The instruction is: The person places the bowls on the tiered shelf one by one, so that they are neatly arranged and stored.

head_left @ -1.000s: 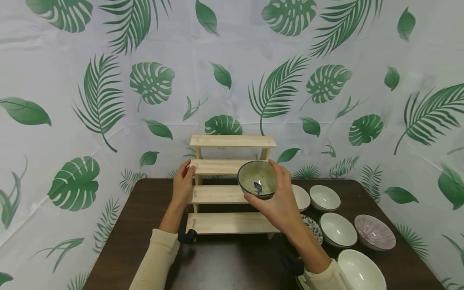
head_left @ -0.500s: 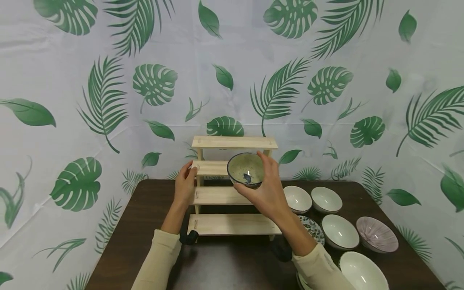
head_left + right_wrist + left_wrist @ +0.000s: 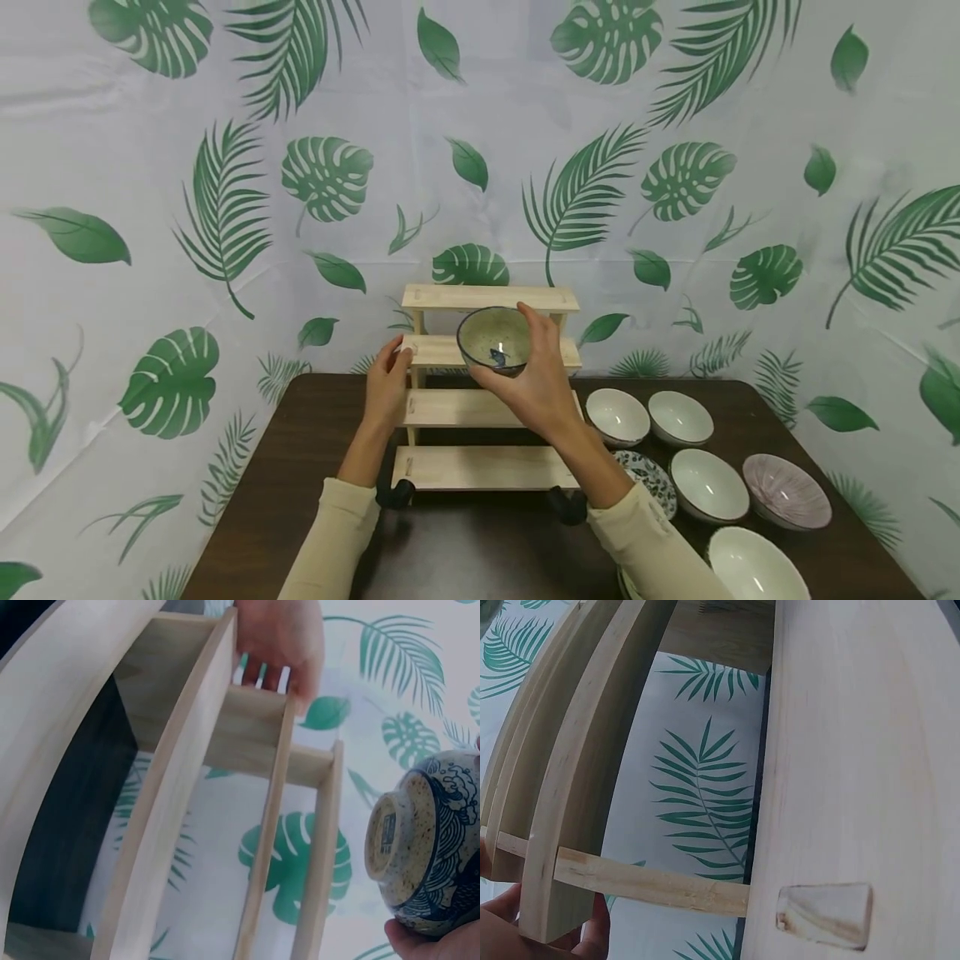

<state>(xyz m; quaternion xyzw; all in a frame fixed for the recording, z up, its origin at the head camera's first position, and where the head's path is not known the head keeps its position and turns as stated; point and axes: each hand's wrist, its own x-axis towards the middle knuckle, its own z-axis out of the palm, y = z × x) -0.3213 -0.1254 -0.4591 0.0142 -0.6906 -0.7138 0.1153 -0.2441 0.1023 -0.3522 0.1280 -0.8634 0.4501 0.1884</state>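
Note:
A stepped wooden display rack point(image 3: 450, 408) with several tiers stands on the table. My left hand point(image 3: 385, 390) grips the left end of its second tier from the top, fingers curled round the board in the left wrist view. In front of that same tier, my right hand point(image 3: 538, 387) holds a small bowl point(image 3: 491, 333) between thumb and fingers, its mouth tilted toward me. Inside, the bowl is speckled green-beige with a blue motif. The right wrist view shows the bowl's footed base and blue wave pattern point(image 3: 442, 832), apart from the rack.
To the rack's right on the dark table point(image 3: 262, 500) sit white bowls point(image 3: 708, 485), a pink ribbed bowl point(image 3: 787, 492) and a larger white bowl point(image 3: 756, 567). A floral-patterned dish point(image 3: 652, 482) is partly behind my right forearm. Leaf-printed cloth point(image 3: 480, 125) hangs behind.
My right hand has carried the bowl left and slightly up, to in front of the second tier. My left hand keeps its grip on the rack. The view has shifted slightly.

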